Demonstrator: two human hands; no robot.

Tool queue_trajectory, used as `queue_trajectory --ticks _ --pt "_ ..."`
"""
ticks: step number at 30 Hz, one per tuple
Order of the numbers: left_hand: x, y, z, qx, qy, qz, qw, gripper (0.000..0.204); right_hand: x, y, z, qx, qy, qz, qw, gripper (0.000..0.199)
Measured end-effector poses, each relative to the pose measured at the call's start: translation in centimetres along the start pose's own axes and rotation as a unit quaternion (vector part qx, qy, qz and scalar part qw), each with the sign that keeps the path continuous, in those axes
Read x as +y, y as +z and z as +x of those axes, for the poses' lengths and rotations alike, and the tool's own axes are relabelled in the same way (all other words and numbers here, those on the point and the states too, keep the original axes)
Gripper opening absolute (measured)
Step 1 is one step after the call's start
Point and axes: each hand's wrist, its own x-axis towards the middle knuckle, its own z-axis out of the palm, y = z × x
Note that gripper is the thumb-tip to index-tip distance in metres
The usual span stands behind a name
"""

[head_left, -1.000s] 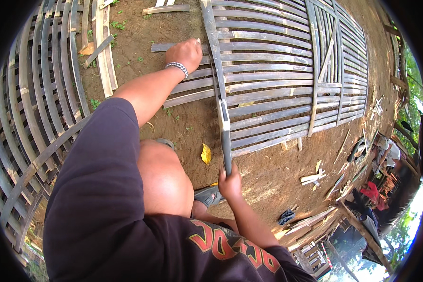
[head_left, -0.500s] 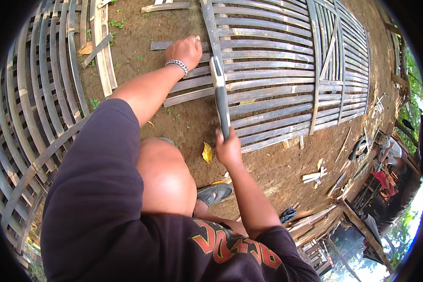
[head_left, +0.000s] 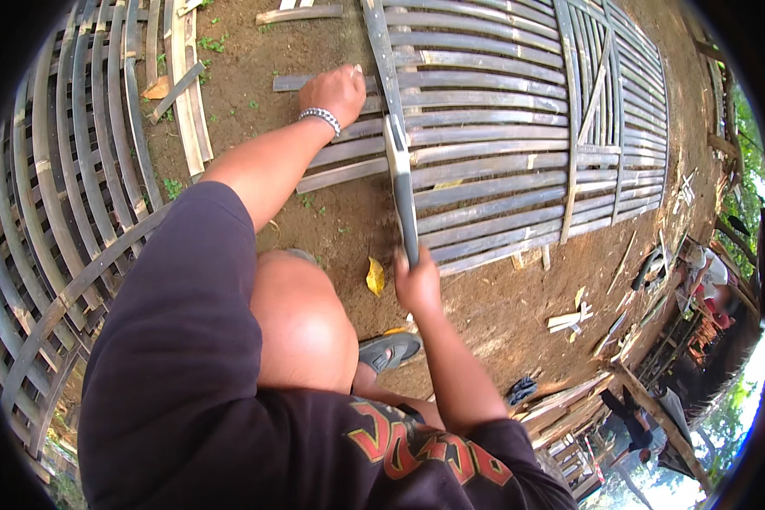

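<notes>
Here I see my left hand (head_left: 336, 92) pressed down on the woven bamboo panel (head_left: 518, 127), fingers curled together over the ends of its slats near the left edge; a metal bracelet (head_left: 319, 118) circles that wrist. My right hand (head_left: 416, 282) is wrapped tight around the lower end of a long bamboo strip (head_left: 397, 161), which runs up and across the panel's slats, lying on top of them. A yellow leaf (head_left: 375, 276) lies on the bare dirt just left of the right hand, and a grey sandal (head_left: 388, 349) sits below it.
</notes>
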Motion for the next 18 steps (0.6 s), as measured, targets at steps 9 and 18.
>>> queue_trajectory --ticks 9,18 --pt "0.6 0.6 -0.3 0.034 0.014 -0.003 0.999 0.039 -0.5 1.1 3.0 0.011 -0.02 0.015 1.0 0.032" --pt "0.0 0.7 0.5 0.063 -0.014 -0.01 0.998 0.038 5.0 1.0 -3.2 0.03 -0.02 -0.02 0.999 0.026"
